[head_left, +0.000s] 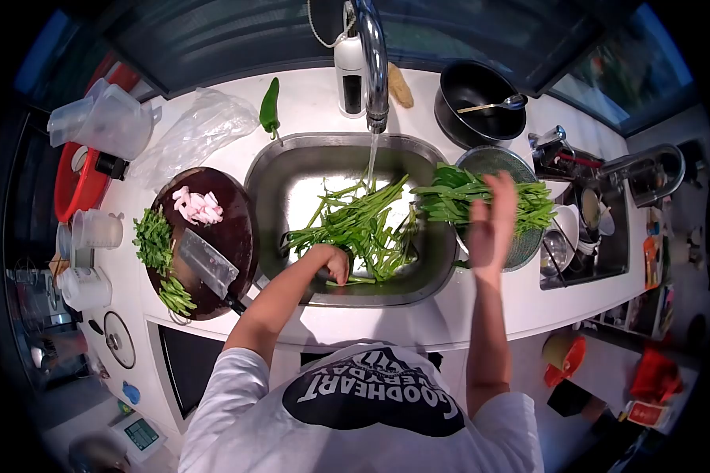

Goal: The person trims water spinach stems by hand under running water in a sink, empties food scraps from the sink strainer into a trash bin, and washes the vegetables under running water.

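Note:
Running water from the tap [376,110] falls onto long-stemmed leafy greens [347,225] in the steel sink [264,169]. My left hand [333,262] is down at the near side of the sink, its fingers curled closed around green stems by the basin floor. To the right, a mesh strainer [521,256] holds a bunch of the same leafy greens [450,193]. My right hand [493,225] is over that bunch, thumb and fingers apart, partly covering it; whether it touches the leaves is hard to tell.
Left of the sink, a round cutting board [241,209] carries a cleaver [209,260], pale pink pieces [197,206] and chopped greens [154,240]. A green pepper [270,109] and plastic bag [197,130] lie behind. A black pot [469,126] with a spoon stands back right.

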Motion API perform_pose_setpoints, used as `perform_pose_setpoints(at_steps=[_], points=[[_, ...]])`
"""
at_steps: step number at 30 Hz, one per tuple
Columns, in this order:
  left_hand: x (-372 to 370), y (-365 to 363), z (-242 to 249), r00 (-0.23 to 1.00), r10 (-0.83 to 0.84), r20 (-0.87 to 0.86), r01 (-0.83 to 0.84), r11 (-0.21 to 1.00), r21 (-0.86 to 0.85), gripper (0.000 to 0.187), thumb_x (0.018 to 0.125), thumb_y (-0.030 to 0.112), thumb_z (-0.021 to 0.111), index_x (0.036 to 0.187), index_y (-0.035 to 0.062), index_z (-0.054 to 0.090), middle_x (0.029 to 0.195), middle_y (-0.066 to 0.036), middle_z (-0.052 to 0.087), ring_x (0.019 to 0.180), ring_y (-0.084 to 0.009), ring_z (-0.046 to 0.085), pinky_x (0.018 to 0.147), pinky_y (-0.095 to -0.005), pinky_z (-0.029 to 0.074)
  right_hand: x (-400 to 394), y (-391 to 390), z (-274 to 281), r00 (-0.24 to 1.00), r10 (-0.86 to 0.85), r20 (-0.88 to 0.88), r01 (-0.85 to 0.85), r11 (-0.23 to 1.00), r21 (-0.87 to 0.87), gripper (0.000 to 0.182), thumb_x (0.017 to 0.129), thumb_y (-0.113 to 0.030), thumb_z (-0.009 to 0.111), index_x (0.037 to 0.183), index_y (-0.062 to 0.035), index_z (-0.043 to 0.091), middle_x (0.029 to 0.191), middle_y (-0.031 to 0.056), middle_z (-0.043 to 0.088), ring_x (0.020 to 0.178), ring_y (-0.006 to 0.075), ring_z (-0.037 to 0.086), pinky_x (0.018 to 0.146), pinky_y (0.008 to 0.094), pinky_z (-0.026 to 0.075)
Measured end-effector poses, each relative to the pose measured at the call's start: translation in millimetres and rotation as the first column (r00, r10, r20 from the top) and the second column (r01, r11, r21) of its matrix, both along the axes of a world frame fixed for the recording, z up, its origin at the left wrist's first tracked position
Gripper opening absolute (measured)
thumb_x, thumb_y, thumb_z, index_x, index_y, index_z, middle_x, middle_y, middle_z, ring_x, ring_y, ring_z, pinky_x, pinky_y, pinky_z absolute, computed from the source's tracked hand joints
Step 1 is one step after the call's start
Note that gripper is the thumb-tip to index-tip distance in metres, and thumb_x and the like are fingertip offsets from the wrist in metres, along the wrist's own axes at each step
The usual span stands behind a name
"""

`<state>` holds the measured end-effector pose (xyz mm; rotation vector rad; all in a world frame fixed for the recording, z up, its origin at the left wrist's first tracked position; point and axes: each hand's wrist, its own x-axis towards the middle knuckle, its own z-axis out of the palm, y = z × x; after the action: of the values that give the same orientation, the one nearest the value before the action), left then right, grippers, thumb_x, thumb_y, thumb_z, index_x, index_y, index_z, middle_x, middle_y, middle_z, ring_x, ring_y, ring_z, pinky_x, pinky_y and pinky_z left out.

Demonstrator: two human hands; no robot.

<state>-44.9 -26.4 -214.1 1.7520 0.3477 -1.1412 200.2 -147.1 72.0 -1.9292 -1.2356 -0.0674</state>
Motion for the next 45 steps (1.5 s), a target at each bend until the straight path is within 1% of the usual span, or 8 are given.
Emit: perform_pose_setpoints(at_steps=[3, 7, 15, 20, 23, 26, 33, 45], points=[[10, 10, 22, 0.936, 0.174, 0.306, -0.28, 0.895, 0.348, 0.024, 0.07, 0.023, 0.071, 0.09, 0.0096, 0.069, 0.093, -0.014, 0.064, 0.085, -0.0285, 0.06, 0.074, -0.039, 0.049, -34, 25, -27, 0.963, 0.261, -0.071, -0.263, 0.964, -0.024, 0.031, 0.081, 0.002, 0.047, 0.111, 0.0029, 0.052, 0.127, 0.0256, 0.043, 0.118, 0.0409, 0.044, 0.098, 0.0431, 0.037], [35, 20, 8, 0.624, 0.28, 0.73, -0.778, 0.313, 0.545, 0.028, 0.071, 0.021, 0.068, 0.093, 0.0052, 0.059, 0.099, -0.015, 0.057, 0.096, -0.0325, 0.055, 0.079, -0.0409, 0.048, -64, 57, -106, 0.897, 0.389, -0.209, -0.413, 0.907, -0.083, 0.02, 0.08, 0.002, 0.051, 0.099, -0.0004, 0.056, 0.098, 0.0177, 0.059, 0.083, 0.0329, 0.059, 0.074, 0.0378, 0.047], [47, 23, 4, 0.74, 0.515, 0.432, -0.666, 0.472, 0.578, 0.035, 0.072, 0.022, 0.067, 0.102, 0.0089, 0.054, 0.094, -0.018, 0.061, 0.09, -0.0314, 0.061, 0.079, -0.0437, 0.047, -22, 121, -402, 0.846, -0.323, -0.424, 0.054, 0.843, -0.535, 0.049, 0.077, -0.035, 0.065, 0.095, 0.0097, 0.057, 0.079, 0.0217, 0.064, 0.072, 0.034, 0.064, 0.067, 0.0401, 0.05], [31, 42, 28, 0.97, 0.226, 0.087, -0.236, 0.804, 0.546, 0.029, 0.075, 0.021, 0.058, 0.1, 0.0109, 0.068, 0.103, -0.019, 0.063, 0.097, -0.032, 0.061, 0.083, -0.041, 0.05, -31, 123, -368, 0.942, -0.239, -0.235, 0.028, 0.754, -0.656, 0.054, 0.078, -0.041, 0.061, 0.101, 0.007, 0.059, 0.095, 0.0285, 0.061, 0.091, 0.0385, 0.061, 0.082, 0.0433, 0.048], [11, 51, 53, 0.652, 0.748, 0.123, -0.663, 0.484, 0.571, 0.035, 0.074, 0.016, 0.06, 0.108, 0.0082, 0.062, 0.11, -0.02, 0.06, 0.099, -0.0318, 0.06, 0.084, -0.0409, 0.049, -39, 122, -328, 0.964, -0.183, -0.194, 0.019, 0.774, -0.633, 0.043, 0.08, -0.037, 0.059, 0.092, 0.0035, 0.063, 0.089, 0.0262, 0.063, 0.086, 0.0407, 0.061, 0.076, 0.0457, 0.048], [-2, 48, 29, 0.644, 0.587, 0.491, -0.756, 0.386, 0.529, 0.047, 0.075, 0.016, 0.063, 0.121, 0.0111, 0.053, 0.116, -0.017, 0.058, 0.104, -0.0268, 0.058, 0.089, -0.0366, 0.046, -43, 119, -283, 0.995, -0.057, -0.078, 0.008, 0.852, -0.524, 0.039, 0.083, -0.036, 0.058, 0.078, 0.0025, 0.064, 0.072, 0.0195, 0.064, 0.067, 0.0351, 0.063, 0.06, 0.0423, 0.048], [45, 42, 132, 0.0, 0.759, 0.652, -0.887, 0.301, -0.351, 0.031, 0.095, 0.02, 0.046, 0.118, -0.001, 0.051, 0.103, -0.007, 0.06, 0.09, -0.0128, 0.054, 0.084, -0.0265, 0.042, -48, 132, -137, 0.743, 0.171, -0.647, -0.448, 0.845, -0.29, 0.039, 0.085, -0.035, 0.061, 0.077, 0.0029, 0.065, 0.056, 0.0073, 0.057, 0.052, 0.0107, 0.055, 0.051, 0.028, 0.043], [27, 37, 120, 0.218, 0.492, 0.843, -0.914, 0.406, 0.0, 0.027, 0.096, 0.026, 0.043, 0.09, 0.0001, 0.049, 0.068, -0.016, 0.054, 0.064, -0.0337, 0.054, 0.062, -0.0369, 0.044, -11, 110, 4, 0.871, 0.216, -0.441, -0.275, 0.959, -0.074, 0.029, 0.088, -0.027, 0.057, 0.085, 0.0012, 0.065, 0.06, 0.0027, 0.056, 0.056, 0.0093, 0.049, 0.054, 0.028, 0.04]])
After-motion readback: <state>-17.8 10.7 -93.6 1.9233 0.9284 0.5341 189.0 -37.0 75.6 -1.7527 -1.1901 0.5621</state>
